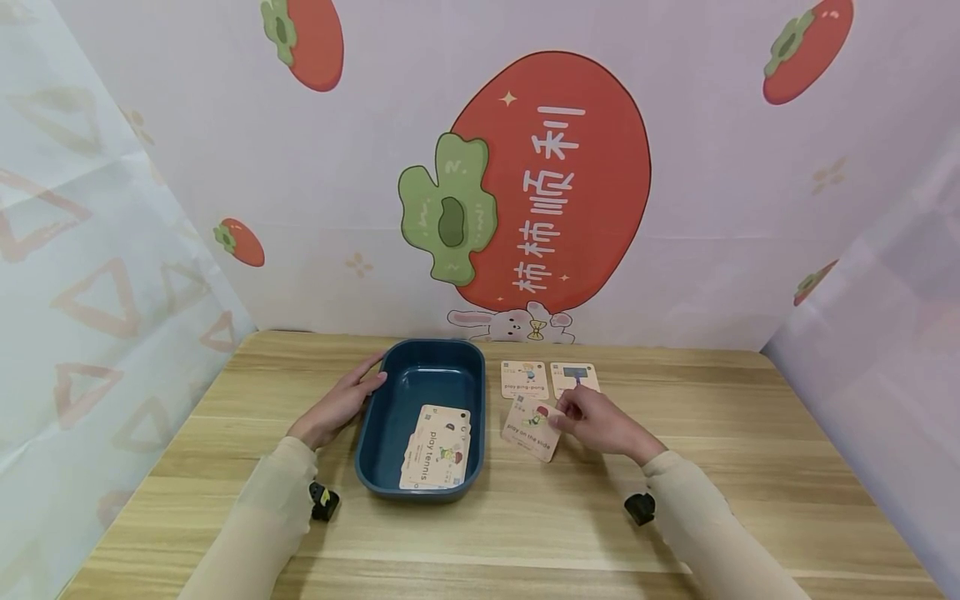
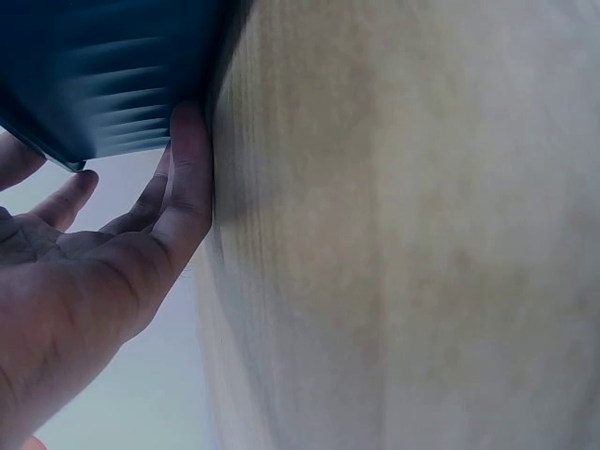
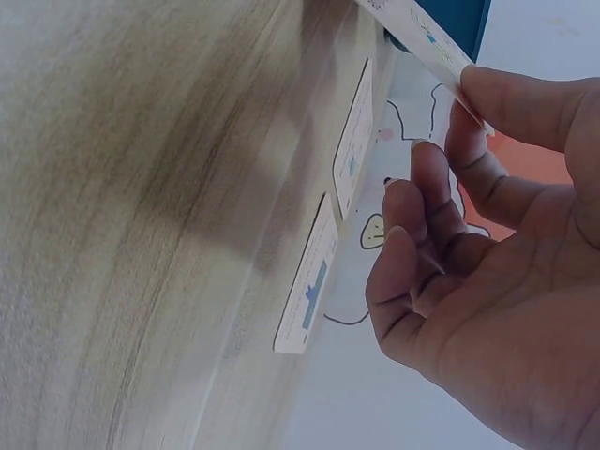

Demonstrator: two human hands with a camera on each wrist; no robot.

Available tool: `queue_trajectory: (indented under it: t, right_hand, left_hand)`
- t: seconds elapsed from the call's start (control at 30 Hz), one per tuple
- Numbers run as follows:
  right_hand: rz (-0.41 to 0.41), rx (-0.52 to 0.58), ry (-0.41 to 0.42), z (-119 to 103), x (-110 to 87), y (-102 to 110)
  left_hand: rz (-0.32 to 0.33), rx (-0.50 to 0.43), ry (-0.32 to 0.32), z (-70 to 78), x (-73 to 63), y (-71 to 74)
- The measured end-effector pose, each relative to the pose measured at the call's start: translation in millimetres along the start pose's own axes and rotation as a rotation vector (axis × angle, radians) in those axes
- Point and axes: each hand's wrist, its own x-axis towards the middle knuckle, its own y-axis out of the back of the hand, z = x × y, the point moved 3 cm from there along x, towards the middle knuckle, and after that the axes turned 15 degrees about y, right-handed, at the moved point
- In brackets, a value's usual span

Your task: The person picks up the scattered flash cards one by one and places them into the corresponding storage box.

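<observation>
In the head view, my right hand point(image 1: 596, 421) pinches the corner of a "play on the slide" picture card point(image 1: 528, 433), held tilted over the table. The right wrist view has the thumb and index finger on the edge of that card point(image 3: 427, 42), the other fingers curled free. Two more cards lie side by side behind it: one with a figure point(image 1: 525, 379) and one with a blue board point(image 1: 576, 375). Against the left side of a dark blue tray point(image 1: 367, 454) rests my left hand point(image 1: 341, 406), fingers fairly straight along its outer wall point(image 2: 112, 94).
Inside the tray lies a small pile of cards, a "play tennis" card point(image 1: 435, 446) on top. The wooden table point(image 1: 480, 550) ends at a printed backdrop point(image 1: 337, 283) at the back, with cloth walls left and right.
</observation>
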Motion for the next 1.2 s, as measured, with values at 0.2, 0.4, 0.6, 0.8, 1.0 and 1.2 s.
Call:
queue_trajectory:
  t: [0.2, 0.4, 0.6, 0.8, 1.0, 1.2]
  right_hand:
    - [0.003, -0.038, 0.035, -3, 1.3, 2]
    - [0.047, -0.074, 0.076, -4, 2.0, 5]
    - [0.118, -0.075, 0.114, -11, 3.1, 11]
    - [0.196, -0.080, 0.104, -20, 5.1, 19]
    - [0.261, -0.088, 0.093, -27, 5.4, 23]
    - [0.288, -0.087, 0.100, -35, 9.3, 24]
  left_hand:
    - [0.002, -0.002, 0.004, -0.4, -0.3, -0.2]
    - [0.003, -0.009, 0.007, -0.6, 0.2, 0.6]
    - [0.004, -0.008, 0.010, -1.1, 2.0, 1.6]
    - [-0.002, -0.007, 0.006, -1.3, 3.3, 1.4]
    - [0.001, -0.006, 0.006, -1.7, 2.9, 1.5]
    - [0.002, -0.003, 0.007, -1.7, 2.3, 1.7]
